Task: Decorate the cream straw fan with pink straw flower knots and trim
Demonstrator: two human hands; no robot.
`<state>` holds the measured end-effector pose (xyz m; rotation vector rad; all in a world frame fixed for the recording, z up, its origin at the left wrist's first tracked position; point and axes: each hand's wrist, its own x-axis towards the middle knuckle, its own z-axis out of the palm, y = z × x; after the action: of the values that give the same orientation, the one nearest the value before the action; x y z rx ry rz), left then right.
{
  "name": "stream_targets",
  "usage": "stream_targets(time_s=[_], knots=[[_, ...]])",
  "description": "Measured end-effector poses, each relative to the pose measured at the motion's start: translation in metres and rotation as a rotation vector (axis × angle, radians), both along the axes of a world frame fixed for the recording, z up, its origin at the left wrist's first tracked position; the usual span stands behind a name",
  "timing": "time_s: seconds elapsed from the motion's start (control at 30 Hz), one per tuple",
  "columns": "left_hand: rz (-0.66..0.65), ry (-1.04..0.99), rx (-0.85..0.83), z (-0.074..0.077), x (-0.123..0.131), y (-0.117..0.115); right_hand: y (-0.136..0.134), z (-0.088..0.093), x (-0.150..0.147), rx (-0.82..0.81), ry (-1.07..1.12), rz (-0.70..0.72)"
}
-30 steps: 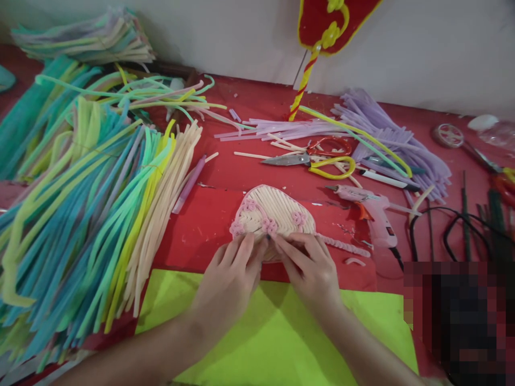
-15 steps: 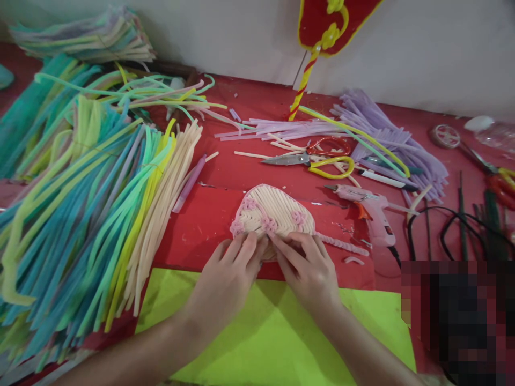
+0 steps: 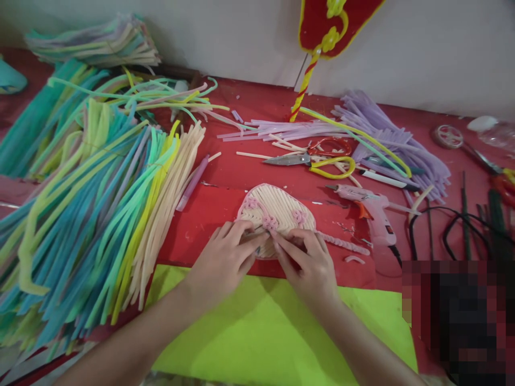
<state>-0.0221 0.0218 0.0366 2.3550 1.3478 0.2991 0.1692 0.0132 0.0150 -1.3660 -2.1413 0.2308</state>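
A fan-shaped piece of cream pipe cleaners lies on the red tabletop, with a pink edge and several pink pipe-cleaner flowers. Its twisted pink handle points right. My left hand grips the lower left part of the fan, fingers bent over its edge. At the middle pink flower, my right hand pinches close to the lower petals with thumb and forefinger. The fingers hide part of the fan's lower side. A short pink scrap rests below the handle.
Bundles of coloured pipe cleaners fill the left side. Behind the fan lie scissors and lilac pipe cleaners. A pink glue gun with a black cord sits at right. Yellow-green sheet lies under my forearms.
My left hand has shifted slightly left and its fingers have drawn back from the middle flower. My right hand stays at the flower. The camera view has moved a little.
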Motion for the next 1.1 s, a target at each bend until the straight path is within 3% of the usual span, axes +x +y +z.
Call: stream_targets(time_s=[0.37, 0.8, 1.1], knots=[[-0.127, 0.143, 0.122, 0.0028, -0.0023, 0.0035, -0.0004, -0.0012, 0.002, -0.022, 0.016, 0.027], [-0.151, 0.331, 0.235, 0.0086, 0.0047, -0.0025, -0.0008, -0.0015, 0.0021, -0.035, -0.002, 0.006], [-0.159, 0.171, 0.144, 0.003, -0.0042, 0.0047, -0.0018, -0.0033, 0.0029, -0.033, 0.002, 0.004]])
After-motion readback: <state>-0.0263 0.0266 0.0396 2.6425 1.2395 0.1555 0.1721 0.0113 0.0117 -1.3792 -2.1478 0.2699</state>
